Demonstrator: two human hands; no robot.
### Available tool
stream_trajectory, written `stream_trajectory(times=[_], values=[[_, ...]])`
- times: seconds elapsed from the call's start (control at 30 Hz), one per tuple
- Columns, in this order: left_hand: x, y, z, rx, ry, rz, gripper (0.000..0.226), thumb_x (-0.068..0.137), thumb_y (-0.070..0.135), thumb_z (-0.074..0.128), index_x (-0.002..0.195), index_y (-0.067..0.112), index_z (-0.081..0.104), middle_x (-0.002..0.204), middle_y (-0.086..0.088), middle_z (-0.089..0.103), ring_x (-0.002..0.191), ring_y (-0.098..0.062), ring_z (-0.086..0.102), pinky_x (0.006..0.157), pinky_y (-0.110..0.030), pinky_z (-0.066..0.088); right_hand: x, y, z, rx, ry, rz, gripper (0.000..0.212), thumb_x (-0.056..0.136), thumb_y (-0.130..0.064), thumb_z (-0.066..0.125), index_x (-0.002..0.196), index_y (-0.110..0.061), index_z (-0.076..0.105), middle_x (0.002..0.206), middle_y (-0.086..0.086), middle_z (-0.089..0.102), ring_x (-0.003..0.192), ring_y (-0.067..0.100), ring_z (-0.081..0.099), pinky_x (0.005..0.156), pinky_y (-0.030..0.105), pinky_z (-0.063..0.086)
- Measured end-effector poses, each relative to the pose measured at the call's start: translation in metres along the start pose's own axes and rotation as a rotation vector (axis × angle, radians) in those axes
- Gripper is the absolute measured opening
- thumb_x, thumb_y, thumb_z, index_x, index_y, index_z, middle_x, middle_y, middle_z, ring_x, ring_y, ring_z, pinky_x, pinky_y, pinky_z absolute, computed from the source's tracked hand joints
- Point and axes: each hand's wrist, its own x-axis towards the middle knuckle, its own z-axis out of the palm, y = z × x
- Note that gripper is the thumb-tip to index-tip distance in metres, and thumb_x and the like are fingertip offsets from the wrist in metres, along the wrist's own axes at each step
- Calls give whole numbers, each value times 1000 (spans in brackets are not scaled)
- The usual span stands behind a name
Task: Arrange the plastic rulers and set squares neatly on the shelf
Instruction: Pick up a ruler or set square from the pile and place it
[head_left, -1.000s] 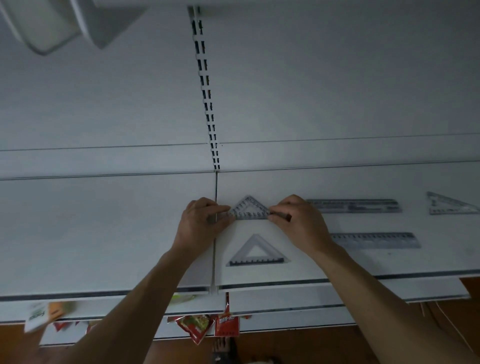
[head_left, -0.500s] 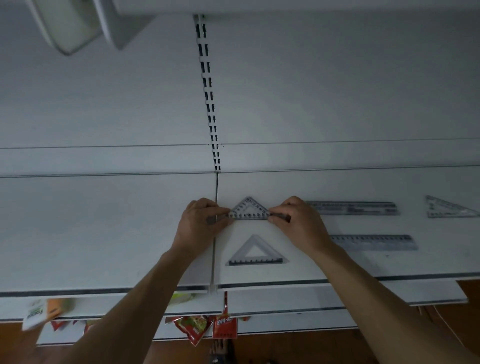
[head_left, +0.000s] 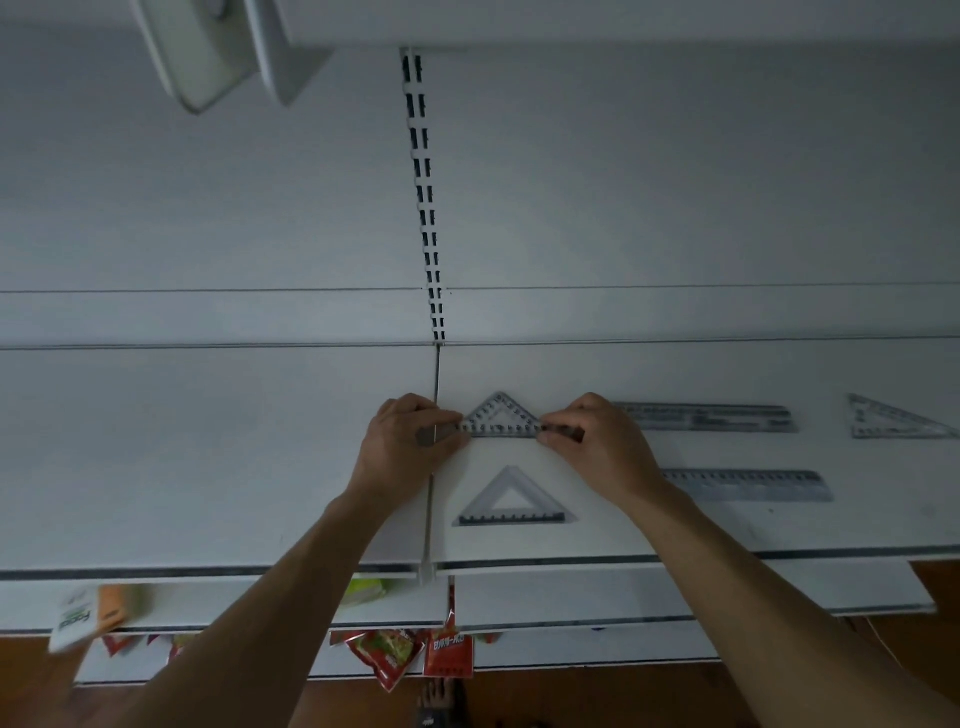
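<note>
A: My left grip (head_left: 405, 441) has its fingers curled onto the left corner of the clear set square (head_left: 498, 415), and my right grip (head_left: 597, 441) pinches the right corner the same way.
B: Where is that set square in the frame?
A: Just right of centre, on the white shelf (head_left: 208, 457), with its apex toward the back panel (head_left: 675, 182) and its long edge toward me. Its left corner sits at the seam (head_left: 435, 374) between the two shelf boards.
B: Anything under it?
A: A dark strip pokes out past my fingertips on both sides along that long edge. I cannot tell whether it is a separate ruler.
B: And the rest?
A: A second set square (head_left: 511, 518) lies just below the held one in the frame, apart from it and turned the same way. To the right, an upper ruler (head_left: 711, 417) starts just beside my right grip. A lower ruler (head_left: 748, 486) lies parallel beneath it, near my right wrist. A long thin set square (head_left: 883, 428) rests at the right edge of the frame.
B: Below the shelf?
A: Red snack packets (head_left: 395, 654) hang at bottom centre. The slotted upright (head_left: 426, 197) runs up the back panel from the seam.
</note>
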Motion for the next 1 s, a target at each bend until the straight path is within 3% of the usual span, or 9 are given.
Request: stream_trajectory(times=[0.1, 0.23, 0.5, 0.77, 1.0], values=[[0, 2, -4, -20, -43, -33, 35, 81, 38, 73, 112, 22, 70, 106, 5, 60, 100, -13, 50, 83, -23, 37, -1, -2, -6, 5, -24, 7, 27, 84, -34, 70, 108, -20, 72, 94, -4, 58, 78, 6, 55, 74, 21, 45], [-4, 9, -17, -47, -74, -96, 42, 81, 39, 73, 120, 25, 64, 115, 7, 59, 106, -10, 53, 93, -26, 43, -2, -6, -19, 25, 33, -24, 28, 88, -33, 66, 113, -20, 68, 98, -6, 60, 76, 6, 56, 69, 16, 38], [-57, 32, -57, -3, 120, -242, 26, 86, 39, 66, 111, 31, 67, 92, 17, 64, 86, -3, 60, 80, -22, 48, 6, -49, -6, 51, -54, -119, 28, 92, -27, 58, 118, -19, 65, 115, -1, 62, 94, 11, 59, 85, 23, 44], [-131, -8, -149, 265, 174, -320, 30, 87, 47, 60, 113, 33, 65, 101, 14, 64, 92, -8, 60, 78, -24, 46, -7, -159, 51, 50, -157, -241, 31, 92, -31, 59, 121, -19, 63, 123, 1, 59, 102, 11, 58, 82, 18, 37], [-233, -87, -257, 414, 253, -386, 36, 87, 48, 59, 117, 31, 64, 108, 10, 64, 101, -14, 60, 83, -29, 47, -40, -312, 152, 21, -269, -385, 37, 92, -33, 57, 126, -19, 59, 130, 2, 56, 114, 16, 55, 91, 23, 38]])
